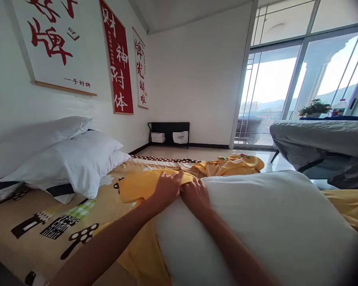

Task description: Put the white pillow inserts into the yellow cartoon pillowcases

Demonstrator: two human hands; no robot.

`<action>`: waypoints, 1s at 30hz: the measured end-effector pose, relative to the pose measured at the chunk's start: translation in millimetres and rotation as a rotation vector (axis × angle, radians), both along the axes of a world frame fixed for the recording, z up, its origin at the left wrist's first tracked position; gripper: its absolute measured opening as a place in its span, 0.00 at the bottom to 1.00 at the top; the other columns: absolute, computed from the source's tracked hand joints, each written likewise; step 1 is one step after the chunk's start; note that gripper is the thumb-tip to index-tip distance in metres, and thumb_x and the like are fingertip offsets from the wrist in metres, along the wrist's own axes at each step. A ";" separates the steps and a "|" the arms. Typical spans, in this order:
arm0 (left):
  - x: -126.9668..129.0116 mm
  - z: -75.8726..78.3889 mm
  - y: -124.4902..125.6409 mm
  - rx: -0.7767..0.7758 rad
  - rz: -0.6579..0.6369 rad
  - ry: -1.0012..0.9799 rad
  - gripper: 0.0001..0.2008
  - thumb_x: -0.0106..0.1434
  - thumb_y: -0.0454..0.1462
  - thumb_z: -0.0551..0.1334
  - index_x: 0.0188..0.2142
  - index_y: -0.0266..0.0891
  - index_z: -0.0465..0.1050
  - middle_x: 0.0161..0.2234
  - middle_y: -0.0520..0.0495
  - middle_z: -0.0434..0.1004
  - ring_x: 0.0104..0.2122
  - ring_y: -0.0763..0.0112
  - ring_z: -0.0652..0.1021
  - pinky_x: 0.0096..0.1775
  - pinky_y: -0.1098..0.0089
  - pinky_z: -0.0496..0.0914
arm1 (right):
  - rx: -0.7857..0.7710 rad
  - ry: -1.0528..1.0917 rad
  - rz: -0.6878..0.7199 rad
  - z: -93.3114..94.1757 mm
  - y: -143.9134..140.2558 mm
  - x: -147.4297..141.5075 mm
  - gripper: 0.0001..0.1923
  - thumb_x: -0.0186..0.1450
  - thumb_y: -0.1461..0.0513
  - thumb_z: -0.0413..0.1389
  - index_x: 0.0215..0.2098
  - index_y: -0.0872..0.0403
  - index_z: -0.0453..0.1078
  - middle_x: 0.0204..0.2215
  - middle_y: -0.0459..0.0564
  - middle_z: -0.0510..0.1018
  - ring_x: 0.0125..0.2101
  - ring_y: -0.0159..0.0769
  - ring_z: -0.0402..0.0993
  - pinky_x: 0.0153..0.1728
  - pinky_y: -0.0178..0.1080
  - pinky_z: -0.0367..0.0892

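A plump white pillow [262,214] lies in front of me, reaching to the right. Its left end is against a yellow pillowcase [141,184], part of which hangs down along the pillow's near left side. My left hand [168,187] has its fingers curled over the pillowcase edge. Right beside it, nearly touching, my right hand [196,196] is closed at the pillow's far left corner, where yellow cloth meets white. Both sets of fingertips are partly hidden, so how much of the pillow they pinch along with the cloth is unclear.
Beneath lies a beige patterned bedsheet [83,238]. White pillows [77,159] are stacked at the left by the wall. More yellow bedding [232,165] is bunched behind the pillow. A grey-covered table [322,131] with a plant [315,107] stands right; a low black shelf [168,129] sits at the back.
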State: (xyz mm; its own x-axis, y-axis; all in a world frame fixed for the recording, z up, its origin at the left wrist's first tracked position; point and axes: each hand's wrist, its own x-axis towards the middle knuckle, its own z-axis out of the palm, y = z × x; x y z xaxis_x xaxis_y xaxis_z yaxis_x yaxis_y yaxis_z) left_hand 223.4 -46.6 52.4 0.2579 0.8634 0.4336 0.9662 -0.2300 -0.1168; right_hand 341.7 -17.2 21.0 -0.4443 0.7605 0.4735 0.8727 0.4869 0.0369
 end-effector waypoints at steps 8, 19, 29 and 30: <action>-32.7 -38.7 -22.5 -0.111 -0.016 -0.337 0.13 0.64 0.33 0.51 0.49 0.39 0.62 0.35 0.46 0.79 0.36 0.63 0.79 0.38 0.68 0.67 | -0.259 0.112 0.423 25.1 12.3 76.5 0.25 0.63 0.51 0.54 0.55 0.52 0.68 0.55 0.52 0.72 0.54 0.41 0.66 0.56 0.43 0.57; -21.5 -35.5 -41.7 -0.013 -0.110 -0.410 0.18 0.61 0.32 0.54 0.51 0.41 0.61 0.43 0.45 0.79 0.42 0.62 0.80 0.42 0.66 0.69 | -0.417 0.175 0.153 46.5 -7.7 111.7 0.30 0.51 0.45 0.62 0.48 0.48 0.74 0.43 0.50 0.80 0.42 0.48 0.74 0.44 0.44 0.65; -7.0 32.3 -50.3 0.084 0.021 -0.230 0.16 0.65 0.43 0.54 0.51 0.43 0.68 0.35 0.44 0.80 0.36 0.58 0.79 0.34 0.67 0.67 | -0.114 0.089 -0.046 72.0 -83.6 68.0 0.11 0.59 0.51 0.56 0.35 0.44 0.78 0.32 0.46 0.81 0.36 0.45 0.75 0.34 0.40 0.60; -5.0 36.9 -52.7 0.099 0.006 -0.221 0.17 0.65 0.43 0.54 0.51 0.44 0.68 0.35 0.44 0.80 0.36 0.58 0.79 0.34 0.67 0.66 | -0.068 0.068 -0.069 74.9 -89.1 61.0 0.11 0.60 0.51 0.56 0.36 0.43 0.78 0.32 0.47 0.81 0.36 0.45 0.75 0.33 0.40 0.59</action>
State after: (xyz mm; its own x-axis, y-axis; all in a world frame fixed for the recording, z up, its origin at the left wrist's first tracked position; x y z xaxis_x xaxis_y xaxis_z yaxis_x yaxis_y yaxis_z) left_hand 218.5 -99.3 89.3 0.1420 0.8154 0.5613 0.9721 -0.2219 0.0765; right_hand 402.8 -106.3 95.9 -0.3583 0.8195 0.4472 0.9036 0.4248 -0.0545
